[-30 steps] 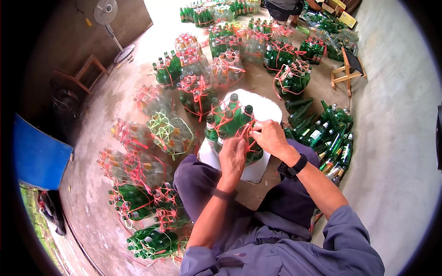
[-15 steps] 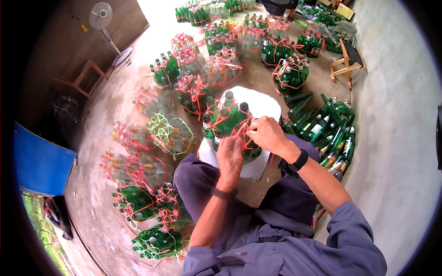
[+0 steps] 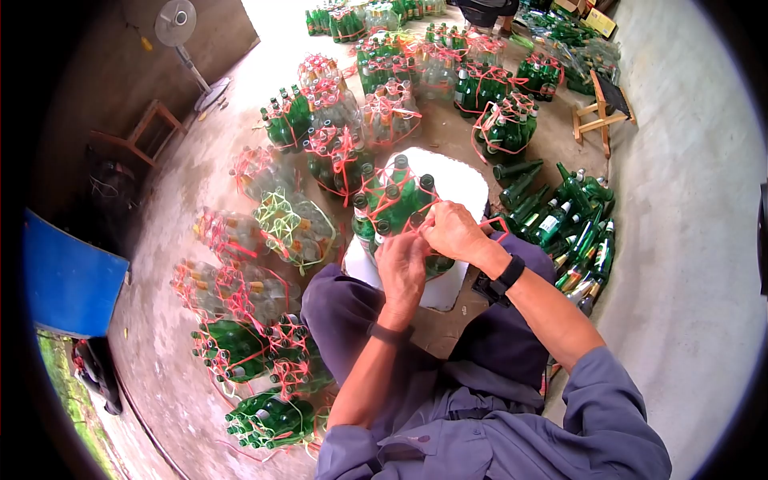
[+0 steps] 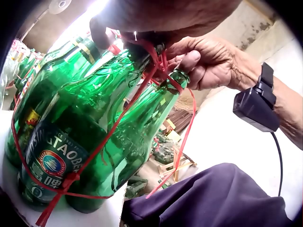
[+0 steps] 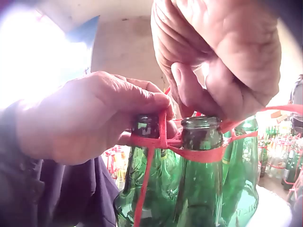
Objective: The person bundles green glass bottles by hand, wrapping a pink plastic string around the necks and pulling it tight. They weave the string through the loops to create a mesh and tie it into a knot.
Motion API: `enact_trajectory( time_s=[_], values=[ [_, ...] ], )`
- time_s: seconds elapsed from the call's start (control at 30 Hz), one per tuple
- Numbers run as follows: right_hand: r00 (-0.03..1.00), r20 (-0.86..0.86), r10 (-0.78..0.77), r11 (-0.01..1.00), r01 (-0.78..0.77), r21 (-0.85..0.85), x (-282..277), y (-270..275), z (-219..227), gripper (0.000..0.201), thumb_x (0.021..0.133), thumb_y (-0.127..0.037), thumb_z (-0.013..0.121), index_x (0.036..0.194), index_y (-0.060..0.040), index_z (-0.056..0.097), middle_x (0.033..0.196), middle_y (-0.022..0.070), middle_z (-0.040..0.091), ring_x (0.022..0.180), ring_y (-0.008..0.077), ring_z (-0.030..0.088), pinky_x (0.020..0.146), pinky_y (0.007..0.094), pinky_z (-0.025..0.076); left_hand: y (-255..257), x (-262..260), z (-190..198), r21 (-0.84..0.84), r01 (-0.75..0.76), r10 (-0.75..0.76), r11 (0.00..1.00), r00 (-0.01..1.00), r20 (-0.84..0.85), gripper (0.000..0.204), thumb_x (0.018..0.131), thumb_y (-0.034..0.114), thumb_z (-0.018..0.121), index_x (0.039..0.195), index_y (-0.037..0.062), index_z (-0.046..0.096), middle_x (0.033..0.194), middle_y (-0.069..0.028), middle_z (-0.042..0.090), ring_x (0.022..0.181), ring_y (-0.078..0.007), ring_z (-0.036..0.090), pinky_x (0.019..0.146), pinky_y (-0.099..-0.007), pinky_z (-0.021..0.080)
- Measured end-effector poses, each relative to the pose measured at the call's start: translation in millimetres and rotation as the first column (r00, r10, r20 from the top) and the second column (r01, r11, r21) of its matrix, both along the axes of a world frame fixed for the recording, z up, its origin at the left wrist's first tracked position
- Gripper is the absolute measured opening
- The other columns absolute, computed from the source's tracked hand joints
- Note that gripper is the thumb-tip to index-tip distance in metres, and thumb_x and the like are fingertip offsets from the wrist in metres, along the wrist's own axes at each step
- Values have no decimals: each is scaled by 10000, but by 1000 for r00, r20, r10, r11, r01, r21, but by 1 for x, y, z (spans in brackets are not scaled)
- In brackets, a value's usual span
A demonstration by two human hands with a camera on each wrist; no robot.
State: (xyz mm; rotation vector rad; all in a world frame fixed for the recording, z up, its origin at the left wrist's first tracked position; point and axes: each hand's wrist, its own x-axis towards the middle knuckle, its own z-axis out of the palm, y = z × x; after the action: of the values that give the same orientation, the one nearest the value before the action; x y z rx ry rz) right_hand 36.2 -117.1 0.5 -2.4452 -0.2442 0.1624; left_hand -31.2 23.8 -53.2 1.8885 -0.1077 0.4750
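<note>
A bundle of green glass beer bottles (image 3: 397,210) stands upright on a white block (image 3: 460,180) between the person's knees. Red plastic twine (image 5: 203,153) winds round the necks, and more of it, knotted, crosses a labelled bottle (image 4: 52,161) lower down. At the near necks the left hand (image 3: 402,268) pinches a strand of twine between thumb and finger, as the right wrist view shows. Close beside it, the right hand (image 3: 458,232) has curled fingers pinching the twine just above a bottle mouth (image 5: 201,122). A loose tail of twine (image 4: 191,123) hangs down past the bottles.
Tied bundles of green and clear bottles (image 3: 296,228) crowd the floor ahead and left. Loose green bottles (image 3: 560,224) lie heaped at the right by the wall. A folding stool (image 3: 600,112), a standing fan (image 3: 176,24) and another person (image 3: 484,12) are farther off.
The right hand has shifted slightly left and closer to the left hand over the necks. A loop of twine now sticks out right of the right hand. The bundle stays on the block.
</note>
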Motion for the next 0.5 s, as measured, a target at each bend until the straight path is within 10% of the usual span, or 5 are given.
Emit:
enact_trajectory(
  time_s=[0.23,0.33,0.5],
  values=[
    [996,-77,48,990,-37,138,1,-8,11,246,846,-131,652,987,62,713,945,323,715,969,462,709,878,509,555,-1,0,0,143,-38,28,989,997,71,85,947,116,696,997,49,710,949,-121,690,974,-317,611,956,-439,405],
    [982,-39,183,981,-180,78,5,-7,9,365,884,-95,628,1217,47,679,869,240,734,778,315,738,742,420,571,-1,-1,4,223,-102,68,970,986,155,87,953,121,690,997,48,708,966,-106,692,996,-310,611,951,-438,416],
    [941,-319,116,934,6,358,-3,-2,7,501,899,-16,565,1391,78,550,758,85,615,536,97,534,495,297,437,2,-4,8,251,-121,78,960,981,176,81,926,129,718,978,68,708,965,-93,701,1015,-302,612,955,-447,406]
  ],
)
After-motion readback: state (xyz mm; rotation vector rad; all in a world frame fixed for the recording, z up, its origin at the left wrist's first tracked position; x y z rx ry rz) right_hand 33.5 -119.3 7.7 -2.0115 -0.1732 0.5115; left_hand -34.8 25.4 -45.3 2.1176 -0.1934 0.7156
